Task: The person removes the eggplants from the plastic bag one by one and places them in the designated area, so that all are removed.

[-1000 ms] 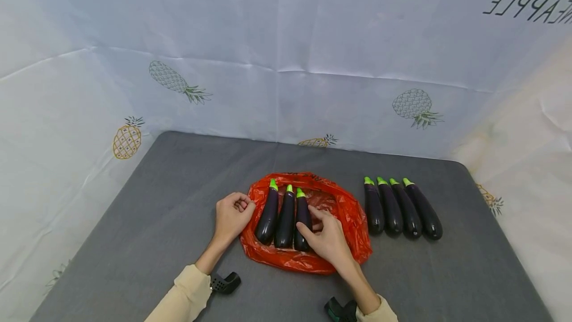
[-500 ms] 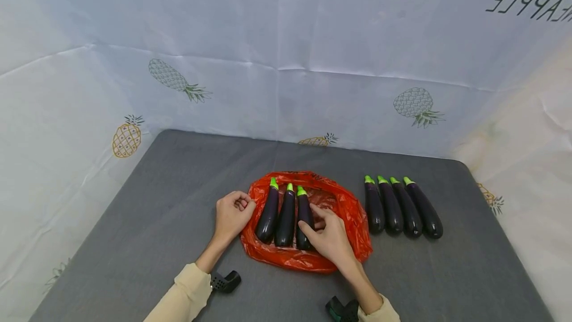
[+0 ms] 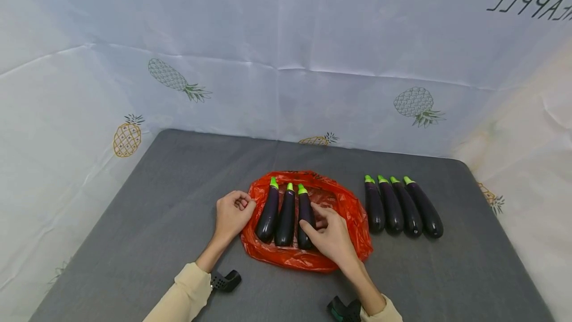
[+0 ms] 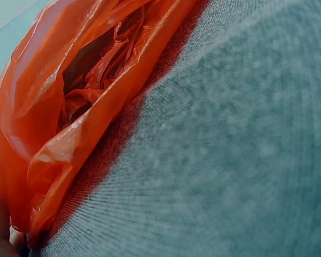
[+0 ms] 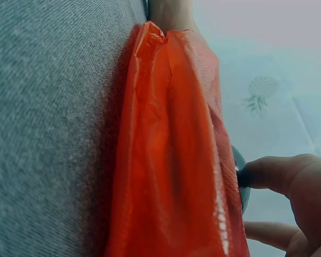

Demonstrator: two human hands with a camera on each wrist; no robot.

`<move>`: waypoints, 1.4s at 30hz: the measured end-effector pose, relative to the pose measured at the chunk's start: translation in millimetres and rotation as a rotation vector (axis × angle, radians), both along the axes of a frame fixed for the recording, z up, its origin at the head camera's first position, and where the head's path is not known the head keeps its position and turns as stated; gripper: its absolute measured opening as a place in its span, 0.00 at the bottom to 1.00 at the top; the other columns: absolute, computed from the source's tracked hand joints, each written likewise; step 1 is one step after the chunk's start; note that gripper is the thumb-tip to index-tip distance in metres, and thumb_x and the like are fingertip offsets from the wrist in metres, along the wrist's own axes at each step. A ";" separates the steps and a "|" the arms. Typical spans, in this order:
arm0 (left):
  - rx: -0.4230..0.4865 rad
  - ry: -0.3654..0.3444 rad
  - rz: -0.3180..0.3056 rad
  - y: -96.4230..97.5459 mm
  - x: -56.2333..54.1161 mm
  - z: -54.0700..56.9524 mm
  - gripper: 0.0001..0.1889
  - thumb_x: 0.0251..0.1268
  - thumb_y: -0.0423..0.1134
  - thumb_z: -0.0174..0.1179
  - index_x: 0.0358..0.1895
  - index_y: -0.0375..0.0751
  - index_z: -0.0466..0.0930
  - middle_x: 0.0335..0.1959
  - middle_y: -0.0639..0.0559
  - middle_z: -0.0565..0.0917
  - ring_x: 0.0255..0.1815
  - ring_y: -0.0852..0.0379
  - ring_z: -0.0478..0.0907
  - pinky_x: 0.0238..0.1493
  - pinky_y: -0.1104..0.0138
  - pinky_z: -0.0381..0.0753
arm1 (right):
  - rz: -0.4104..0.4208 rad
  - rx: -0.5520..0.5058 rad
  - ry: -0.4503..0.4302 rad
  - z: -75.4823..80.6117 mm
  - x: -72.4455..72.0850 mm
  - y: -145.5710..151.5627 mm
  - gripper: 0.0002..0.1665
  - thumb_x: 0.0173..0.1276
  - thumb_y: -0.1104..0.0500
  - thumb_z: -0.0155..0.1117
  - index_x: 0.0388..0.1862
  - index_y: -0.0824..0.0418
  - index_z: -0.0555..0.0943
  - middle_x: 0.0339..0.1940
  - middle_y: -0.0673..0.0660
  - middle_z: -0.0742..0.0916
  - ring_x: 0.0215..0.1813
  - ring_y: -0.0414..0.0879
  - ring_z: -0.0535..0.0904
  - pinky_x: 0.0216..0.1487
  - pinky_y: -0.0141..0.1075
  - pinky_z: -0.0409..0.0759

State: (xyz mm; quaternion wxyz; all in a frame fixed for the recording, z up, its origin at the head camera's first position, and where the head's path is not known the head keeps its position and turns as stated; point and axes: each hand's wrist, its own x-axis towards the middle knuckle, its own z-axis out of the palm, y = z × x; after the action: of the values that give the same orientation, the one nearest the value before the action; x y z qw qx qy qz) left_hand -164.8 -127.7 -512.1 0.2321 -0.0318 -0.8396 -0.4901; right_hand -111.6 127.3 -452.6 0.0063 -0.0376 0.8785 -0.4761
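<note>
Three dark purple eggplants with green stem ends lie side by side in the open mouth of a red plastic bag (image 3: 290,261). In the head view, my right hand (image 3: 332,235) holds the rightmost eggplant (image 3: 305,212) between thumb and fingers. Left of it are the middle eggplant (image 3: 285,220) and the left eggplant (image 3: 268,217). My left hand (image 3: 231,216) pinches the bag's left edge. The left wrist view has the bag (image 4: 150,48) slanting up from the fingers at lower left. From the right wrist, the bag wall (image 5: 160,155) hides most of the held eggplant (image 5: 242,184).
Right of the bag, several more eggplants (image 3: 393,210) lie in a row on the grey table (image 3: 178,173). A white cloth (image 3: 277,39) printed with pineapples hangs behind and along the sides. Each wrist carries a black device, such as the left wrist device (image 3: 226,281).
My right hand and the rightmost eggplant have shifted slightly to the right, widening the gap beside the middle eggplant. My left hand stays at the bag's edge.
</note>
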 end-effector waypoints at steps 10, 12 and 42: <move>-0.005 -0.002 0.000 -1.6 1.3 -2.3 0.07 0.52 0.29 0.68 0.21 0.42 0.82 0.17 0.52 0.78 0.18 0.67 0.70 0.25 0.78 0.71 | -0.012 0.005 -0.001 3.2 0.1 2.7 0.33 0.65 0.56 0.74 0.67 0.63 0.79 0.60 0.67 0.86 0.37 0.43 0.86 0.35 0.29 0.83; -0.002 -0.001 0.001 -1.7 1.3 -2.4 0.07 0.52 0.29 0.68 0.21 0.42 0.82 0.17 0.52 0.78 0.18 0.67 0.70 0.24 0.78 0.71 | -0.017 0.008 0.002 3.7 0.1 3.8 0.33 0.64 0.57 0.74 0.68 0.62 0.79 0.60 0.66 0.85 0.37 0.43 0.86 0.36 0.29 0.83; 0.009 0.007 0.001 0.6 0.7 0.4 0.07 0.50 0.28 0.66 0.21 0.42 0.82 0.17 0.52 0.78 0.18 0.66 0.70 0.24 0.79 0.69 | -0.093 0.070 0.104 32.8 -4.4 45.0 0.33 0.66 0.58 0.72 0.69 0.63 0.77 0.55 0.65 0.86 0.42 0.52 0.87 0.35 0.29 0.82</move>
State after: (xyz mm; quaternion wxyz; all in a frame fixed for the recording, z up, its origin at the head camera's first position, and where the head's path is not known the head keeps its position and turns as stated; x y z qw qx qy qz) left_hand -164.1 -127.2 -511.7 0.2356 -0.0320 -0.8367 -0.4934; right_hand -116.0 172.3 -419.8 -0.0602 -0.0215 0.8947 -0.4421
